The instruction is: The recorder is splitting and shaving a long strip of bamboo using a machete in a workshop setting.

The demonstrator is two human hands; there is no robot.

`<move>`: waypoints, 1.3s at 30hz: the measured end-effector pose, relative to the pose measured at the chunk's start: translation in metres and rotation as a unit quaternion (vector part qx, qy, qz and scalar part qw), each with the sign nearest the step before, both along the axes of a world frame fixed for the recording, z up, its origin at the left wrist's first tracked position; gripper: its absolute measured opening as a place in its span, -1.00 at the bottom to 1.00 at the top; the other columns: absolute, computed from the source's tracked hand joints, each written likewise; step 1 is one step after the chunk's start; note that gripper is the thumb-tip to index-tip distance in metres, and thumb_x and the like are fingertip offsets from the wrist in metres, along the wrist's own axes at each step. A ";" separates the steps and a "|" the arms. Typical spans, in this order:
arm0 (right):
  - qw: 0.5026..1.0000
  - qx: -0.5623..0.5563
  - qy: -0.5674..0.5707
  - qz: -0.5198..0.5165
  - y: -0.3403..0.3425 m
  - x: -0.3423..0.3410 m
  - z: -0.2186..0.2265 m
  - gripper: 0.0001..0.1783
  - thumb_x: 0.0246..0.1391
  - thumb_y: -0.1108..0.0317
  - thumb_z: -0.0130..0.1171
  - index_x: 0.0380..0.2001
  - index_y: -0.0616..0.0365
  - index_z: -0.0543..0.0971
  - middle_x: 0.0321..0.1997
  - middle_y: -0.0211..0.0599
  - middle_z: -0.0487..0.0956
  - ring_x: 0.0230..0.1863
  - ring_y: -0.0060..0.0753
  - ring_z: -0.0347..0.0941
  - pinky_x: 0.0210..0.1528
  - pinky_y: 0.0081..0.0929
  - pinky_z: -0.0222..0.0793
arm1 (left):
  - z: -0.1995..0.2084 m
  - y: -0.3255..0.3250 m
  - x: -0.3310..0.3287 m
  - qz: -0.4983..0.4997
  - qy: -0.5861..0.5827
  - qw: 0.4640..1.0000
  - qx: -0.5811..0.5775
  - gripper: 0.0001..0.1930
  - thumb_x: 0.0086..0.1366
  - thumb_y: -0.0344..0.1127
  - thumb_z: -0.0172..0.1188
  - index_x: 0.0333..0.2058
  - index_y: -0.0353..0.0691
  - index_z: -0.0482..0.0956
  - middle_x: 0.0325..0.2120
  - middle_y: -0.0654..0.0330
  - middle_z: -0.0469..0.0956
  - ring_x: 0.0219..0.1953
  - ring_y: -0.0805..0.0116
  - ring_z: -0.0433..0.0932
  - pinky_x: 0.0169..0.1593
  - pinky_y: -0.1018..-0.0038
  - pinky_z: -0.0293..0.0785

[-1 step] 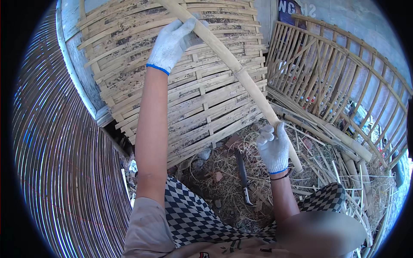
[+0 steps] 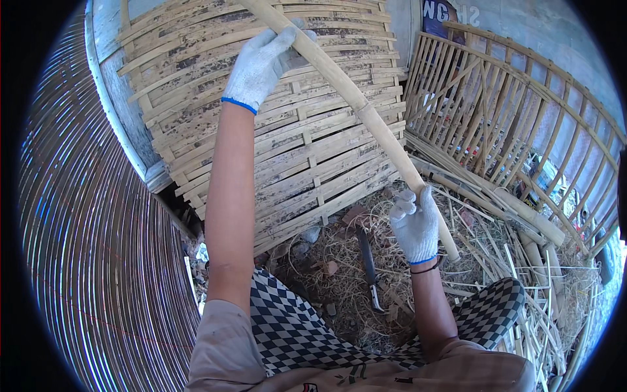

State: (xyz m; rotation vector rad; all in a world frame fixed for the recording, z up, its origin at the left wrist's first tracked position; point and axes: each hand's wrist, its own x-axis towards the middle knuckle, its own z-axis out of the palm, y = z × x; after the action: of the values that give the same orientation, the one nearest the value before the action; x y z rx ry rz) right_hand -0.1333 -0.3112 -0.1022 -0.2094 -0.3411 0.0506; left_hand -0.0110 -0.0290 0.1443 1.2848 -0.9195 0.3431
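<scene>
A long pale bamboo pole (image 2: 353, 98) slants from the top middle down to the right. My left hand (image 2: 261, 62), in a white knitted glove with a blue cuff, grips the pole high up with the arm stretched out. My right hand (image 2: 415, 222), gloved the same way, grips the pole near its lower end. The pole's lower tip (image 2: 450, 251) rests among straw on the ground.
A woven bamboo panel (image 2: 287, 144) leans behind the pole. A bamboo slat frame (image 2: 496, 111) stands at the right. A dark knife (image 2: 369, 268) lies on straw and shavings (image 2: 339, 294) in front of my checked cloth. Cut bamboo pieces (image 2: 535, 222) lie to the right. A ribbed woven surface (image 2: 85, 215) fills the left.
</scene>
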 end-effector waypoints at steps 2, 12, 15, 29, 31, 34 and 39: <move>1.000 -0.001 -0.001 0.002 0.001 -0.001 0.000 -0.64 0.41 0.03 0.00 -0.02 0.10 0.48 -0.29 -0.39 0.53 -0.39 -0.58 0.38 -0.27 -0.43 0.38 | 0.002 0.002 -0.005 -0.004 -0.009 1.000 -0.002 -0.35 0.45 -0.17 0.14 0.30 -0.55 0.19 0.04 -0.10 0.52 0.13 0.11 0.52 0.23 0.15 0.47; 1.000 -0.006 0.001 0.030 0.005 -0.001 0.000 -0.67 0.35 0.03 0.12 -0.05 0.03 0.52 -0.31 -0.39 0.53 -0.40 -0.57 0.36 -0.29 -0.49 0.39 | 0.009 -0.002 -0.015 -0.023 -0.046 0.999 -0.016 -0.37 0.46 -0.07 0.10 0.28 -0.47 0.23 0.05 -0.09 0.51 0.15 0.04 0.51 0.25 0.08 0.45; 0.999 0.003 0.000 0.044 0.006 -0.001 0.003 -0.66 0.36 0.03 0.10 -0.05 0.06 0.52 -0.30 -0.36 0.54 -0.40 -0.56 0.37 -0.28 -0.48 0.40 | 0.011 -0.005 -0.024 -0.003 -0.074 0.997 0.014 -0.40 0.45 0.00 0.10 0.18 -0.48 0.39 -0.05 -0.07 0.59 0.06 0.09 0.59 0.18 0.16 0.51; 0.996 -0.034 0.041 -0.074 -0.002 0.005 -0.002 -0.73 0.36 0.21 0.07 -0.07 0.18 0.52 -0.29 -0.30 0.62 -0.35 -0.52 0.51 -0.29 -0.52 0.45 | -0.008 -0.059 -0.090 0.350 -0.342 0.747 0.450 -0.43 0.02 -0.08 0.44 0.04 -0.14 0.62 -0.12 0.11 0.67 -0.20 0.13 0.66 -0.01 0.26 0.58; 0.996 -0.047 0.046 -0.066 -0.003 0.005 0.000 -0.76 0.36 0.21 0.08 -0.10 0.15 0.53 -0.32 -0.32 0.61 -0.38 -0.54 0.49 -0.32 -0.56 0.42 | -0.019 -0.088 -0.097 0.230 -0.293 0.760 0.533 -0.35 -0.02 -0.09 0.47 0.10 -0.10 0.57 0.07 0.08 0.59 -0.04 0.10 0.64 0.12 0.22 0.53; 0.992 -0.065 0.066 -0.082 -0.008 0.005 0.004 -0.83 0.34 0.18 0.10 -0.22 0.01 0.51 -0.42 -0.44 0.54 -0.44 -0.56 0.46 -0.36 -0.51 0.34 | -0.062 -0.123 -0.073 0.166 -0.285 0.708 0.624 -0.48 0.07 -0.11 0.41 0.03 -0.05 0.61 -0.13 0.06 0.66 -0.07 0.04 0.62 0.09 0.21 0.52; 0.993 -0.049 0.042 -0.102 -0.016 0.003 0.010 -0.82 0.34 0.22 0.10 -0.12 0.05 0.53 -0.40 -0.42 0.54 -0.36 -0.55 0.48 -0.30 -0.48 0.38 | -0.086 -0.132 -0.056 0.129 -0.299 0.712 0.622 -0.61 0.16 -0.11 0.33 -0.03 -0.03 0.65 -0.19 0.08 0.67 -0.09 0.07 0.63 0.07 0.19 0.53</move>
State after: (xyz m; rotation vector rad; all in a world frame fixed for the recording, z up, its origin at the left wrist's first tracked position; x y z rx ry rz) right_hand -0.1307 -0.3267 -0.0926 -0.3368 -0.2316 -0.1256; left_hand -0.0673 -0.1615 0.0582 2.6732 -1.6448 0.3615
